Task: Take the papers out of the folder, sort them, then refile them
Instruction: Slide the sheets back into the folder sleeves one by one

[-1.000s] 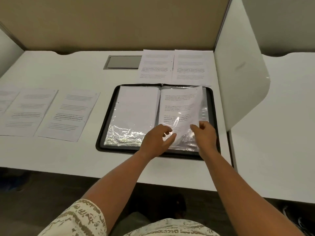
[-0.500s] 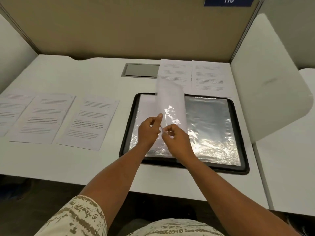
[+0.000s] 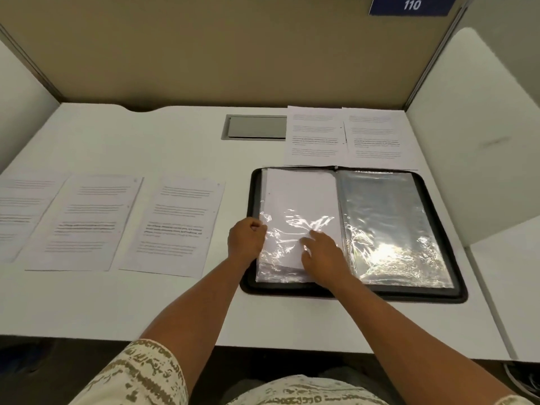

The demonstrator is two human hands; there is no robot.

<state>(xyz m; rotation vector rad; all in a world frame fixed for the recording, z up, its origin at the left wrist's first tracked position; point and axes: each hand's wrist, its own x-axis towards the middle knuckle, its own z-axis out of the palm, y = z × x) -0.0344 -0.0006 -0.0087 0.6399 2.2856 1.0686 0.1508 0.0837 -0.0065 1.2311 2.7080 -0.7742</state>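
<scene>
1. Folder (image 3: 460, 290): black, zip-edged, lying open and flat on the desk (image 3: 146, 311), toward its right side, nearer the front edge than the back. Clear plastic sleeves fill both halves.
2. Left-half sleeve (image 3: 295, 229): holds a white sheet, blank side up; the plastic is crinkled and glossy over its lower part.
3. Right-half sleeve (image 3: 388, 229): shiny, strong glare near its lower end; I cannot tell what it holds.
4. My left hand (image 3: 247, 238): at the left edge of the left-half sleeve, fingers curled in, thumb and fingertips pinching the sleeve's edge.
5. My right hand (image 3: 321, 255): lying on the lower part of the left-half sleeve, fingers fairly straight and spread, pressing the plastic flat; it grasps nothing.
6. Two printed sheets (image 3: 344, 135): side by side just behind the folder, reaching toward the desk's back edge at the right.
7. Three printed sheets (image 3: 96, 220): in a row left of the folder, the leftmost cut off by the frame; the nearest lies just beside my left hand.
8. Grey cable hatch (image 3: 257, 127): set in the desk near the back edge, touching the left back sheet.
9. Partitions: tan panel (image 3: 233, 48) behind, white dividers at either side.
10. Blue tag (image 3: 410, 5): reads 110, upper right on the tan panel.
</scene>
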